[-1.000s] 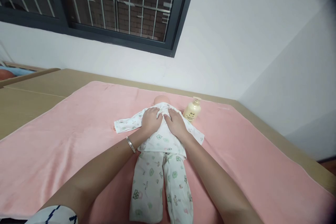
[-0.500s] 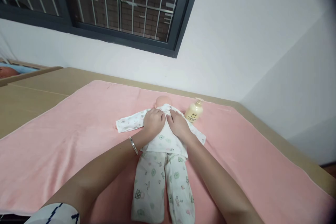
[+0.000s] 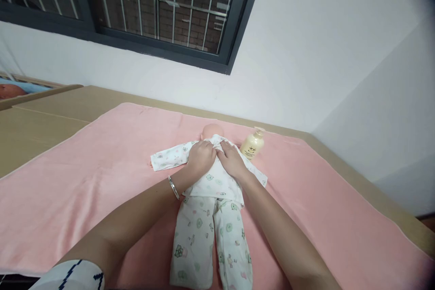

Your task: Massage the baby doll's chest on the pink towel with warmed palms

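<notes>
Vs. a sec ago, my L hand point(image 3: 201, 158) is curled tighter near the collar point(image 3: 217, 138) of the doll point(image 3: 217, 186); R hand point(image 3: 233, 162) still lies flattish on its chest, fingers loose. So prob. fiddling w/ the neckline. Under the doll: pink blanket point(image 3: 326, 190); by its shoulder, R side: pump bottle point(image 3: 252, 145). Can't tell if L fingers pinch cloth, knuckles block it. Doll's feet don't show.
</notes>
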A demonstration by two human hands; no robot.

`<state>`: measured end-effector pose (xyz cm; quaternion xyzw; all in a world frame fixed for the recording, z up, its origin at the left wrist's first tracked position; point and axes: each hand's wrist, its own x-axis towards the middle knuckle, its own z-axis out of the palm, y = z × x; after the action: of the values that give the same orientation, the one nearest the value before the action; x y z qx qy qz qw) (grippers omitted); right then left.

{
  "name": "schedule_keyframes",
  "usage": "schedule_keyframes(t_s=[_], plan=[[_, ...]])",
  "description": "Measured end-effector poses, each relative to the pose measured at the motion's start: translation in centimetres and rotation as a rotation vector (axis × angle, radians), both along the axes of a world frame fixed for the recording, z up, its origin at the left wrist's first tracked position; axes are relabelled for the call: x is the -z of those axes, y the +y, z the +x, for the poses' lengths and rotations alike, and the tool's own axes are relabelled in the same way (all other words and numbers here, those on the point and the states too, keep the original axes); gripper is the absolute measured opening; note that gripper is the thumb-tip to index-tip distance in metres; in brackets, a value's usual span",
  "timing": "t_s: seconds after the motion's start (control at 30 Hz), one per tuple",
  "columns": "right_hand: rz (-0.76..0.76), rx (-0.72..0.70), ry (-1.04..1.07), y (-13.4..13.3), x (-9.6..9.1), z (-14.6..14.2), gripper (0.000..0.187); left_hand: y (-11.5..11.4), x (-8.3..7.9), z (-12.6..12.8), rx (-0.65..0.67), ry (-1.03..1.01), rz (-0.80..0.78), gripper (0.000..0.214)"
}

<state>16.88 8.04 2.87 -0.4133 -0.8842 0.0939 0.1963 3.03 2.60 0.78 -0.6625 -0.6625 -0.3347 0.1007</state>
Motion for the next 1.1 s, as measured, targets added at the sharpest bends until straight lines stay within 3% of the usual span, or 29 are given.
schedule_keyframes(t_s=[0.23, 0.5, 0.67, 0.77, 0.93, 1.1], plan=[[0.067, 0.204, -0.220, -4.5, -1.9, -1.2, 0.034, 1.4, 0.7, -0.7, 0.014, -0.018, -0.038, 0.027], [0.056, -0.021, -0.042, -0.3, -1.0, 0.1, 0.031, -0.1, -0.3, 0.2, -0.004, 0.012, -0.034, 0.027], [0.083, 0.172, -0.148, -3.0, -1.4, -1.0, 0.033, 0.8, 0.1, -0.2, -0.021, -0.030, -0.049, 0.025], [0.035, 0.211, -0.209, -4.3, -1.9, -1.1, 0.029, 1.4, 0.3, -0.6, 0.021, -0.019, -0.082, 0.031], [-0.005, 0.114, -0.091, -1.7, -1.5, -0.2, 0.037, 1.1, 0.3, -0.4, 0.079, -0.044, -0.026, 0.027], [0.045, 0.156, -0.094, -0.4, -0.6, -0.2, 0.037, 0.7, 0.5, -0.1, 0.059, -0.100, 0.024, 0.023]])
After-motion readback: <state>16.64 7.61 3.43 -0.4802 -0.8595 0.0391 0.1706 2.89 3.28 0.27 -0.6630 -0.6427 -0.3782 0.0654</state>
